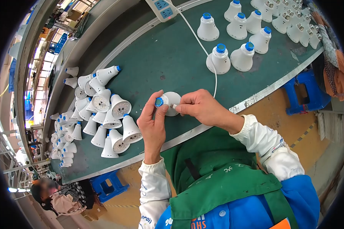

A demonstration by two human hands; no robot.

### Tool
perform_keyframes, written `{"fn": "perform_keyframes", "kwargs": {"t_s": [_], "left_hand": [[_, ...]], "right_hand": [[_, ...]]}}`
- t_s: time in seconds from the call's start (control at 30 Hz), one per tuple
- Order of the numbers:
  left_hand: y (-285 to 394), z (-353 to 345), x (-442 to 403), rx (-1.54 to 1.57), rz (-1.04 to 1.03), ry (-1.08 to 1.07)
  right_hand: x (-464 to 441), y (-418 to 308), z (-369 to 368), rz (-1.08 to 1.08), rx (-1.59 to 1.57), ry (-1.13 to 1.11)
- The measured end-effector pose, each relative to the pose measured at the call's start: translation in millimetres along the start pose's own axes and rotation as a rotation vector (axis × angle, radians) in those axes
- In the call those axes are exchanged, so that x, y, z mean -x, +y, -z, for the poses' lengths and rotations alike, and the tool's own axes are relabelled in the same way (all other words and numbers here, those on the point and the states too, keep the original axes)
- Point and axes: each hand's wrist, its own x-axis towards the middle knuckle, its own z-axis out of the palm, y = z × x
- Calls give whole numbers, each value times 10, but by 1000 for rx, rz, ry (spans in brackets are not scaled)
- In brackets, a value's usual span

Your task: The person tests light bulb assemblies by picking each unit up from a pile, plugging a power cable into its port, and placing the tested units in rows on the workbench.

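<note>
My left hand [153, 121] grips a white bulb-shaped housing [169, 100] by its neck, close to the blue cap. The thumb and fingers are closed around it, and the wide end points away from me. My right hand [202, 108] pinches a small cable plug [173, 106] against the side of the housing. Whether the plug sits inside a port cannot be made out. A white cable [197, 36] runs down the bench and passes out of sight behind my right hand.
Many similar housings [99, 101] lie piled at the left of the green bench [160, 57]. Others stand upright [219, 61] at the back right. A power strip [162, 9] sits at the far edge. Blue stools [307, 91] and another person [61, 196] are beyond the bench.
</note>
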Motion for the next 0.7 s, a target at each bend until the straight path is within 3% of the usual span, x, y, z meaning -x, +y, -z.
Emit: {"fn": "perform_keyframes", "kwargs": {"t_s": [0.63,0.7], "left_hand": [[-8,-10,-16,46,-25,28],[-6,-9,-21,30,-28,29]], "right_hand": [[-135,-54,106,-28,24,-235],[-100,-59,106,-46,8,-178]]}}
